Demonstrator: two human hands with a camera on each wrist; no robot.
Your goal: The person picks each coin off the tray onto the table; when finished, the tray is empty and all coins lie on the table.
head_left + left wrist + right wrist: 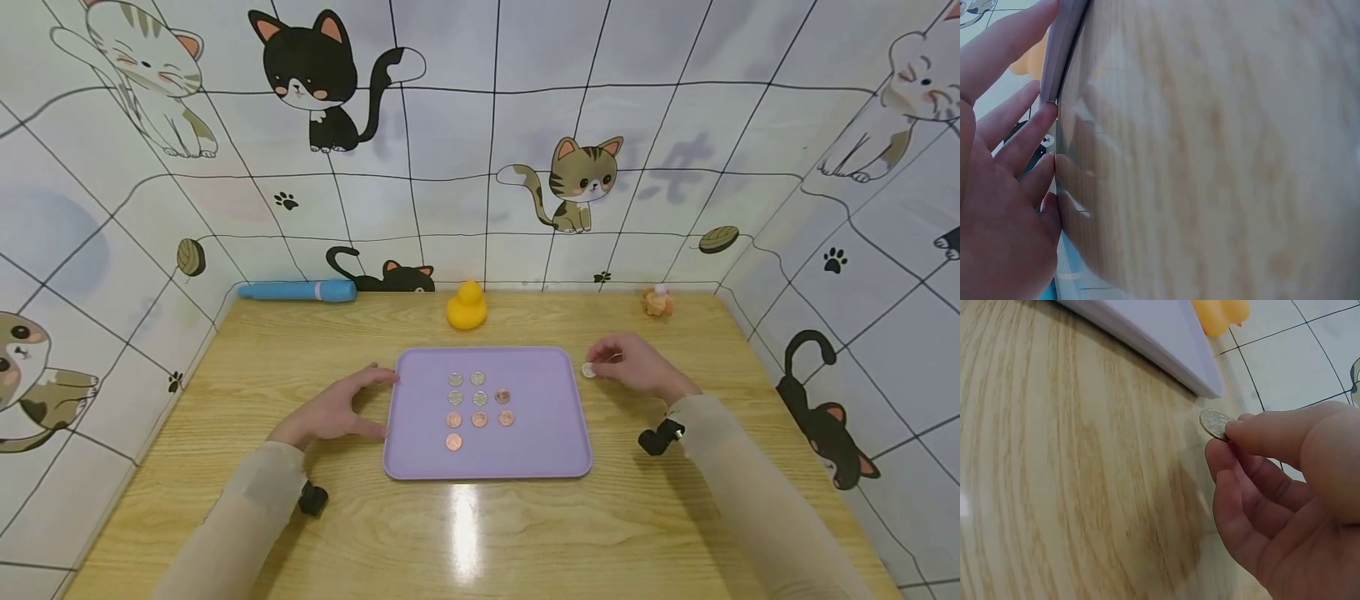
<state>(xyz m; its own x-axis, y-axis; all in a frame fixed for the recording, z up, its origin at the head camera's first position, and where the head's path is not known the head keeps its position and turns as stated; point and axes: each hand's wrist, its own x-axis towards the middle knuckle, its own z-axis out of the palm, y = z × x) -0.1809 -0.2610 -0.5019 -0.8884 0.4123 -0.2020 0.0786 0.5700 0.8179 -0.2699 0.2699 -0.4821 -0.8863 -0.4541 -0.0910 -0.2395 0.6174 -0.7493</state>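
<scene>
A silver coin point(1213, 422) is pinched between the thumb and fingers of my right hand point(633, 364), just off the right edge of a lilac tray point(547, 442). Several coins lie on the tray in short rows: silver ones such as this coin point(456, 380) at the back, copper ones such as this coin point(453, 442) toward the front. My left hand point(337, 408) rests at the tray's left edge, thumb and fingers spread and fingertips against the rim. In the left wrist view its fingers point(1029, 134) extend beside the tray's side wall.
Behind the tray stands a yellow rubber duck point(467, 307). A blue pen-like object point(298, 290) lies at the back left, and a small orange figure point(658, 302) sits at the back right. Cat-printed walls point(465, 125) enclose the wooden table point(360, 533) at the back and sides.
</scene>
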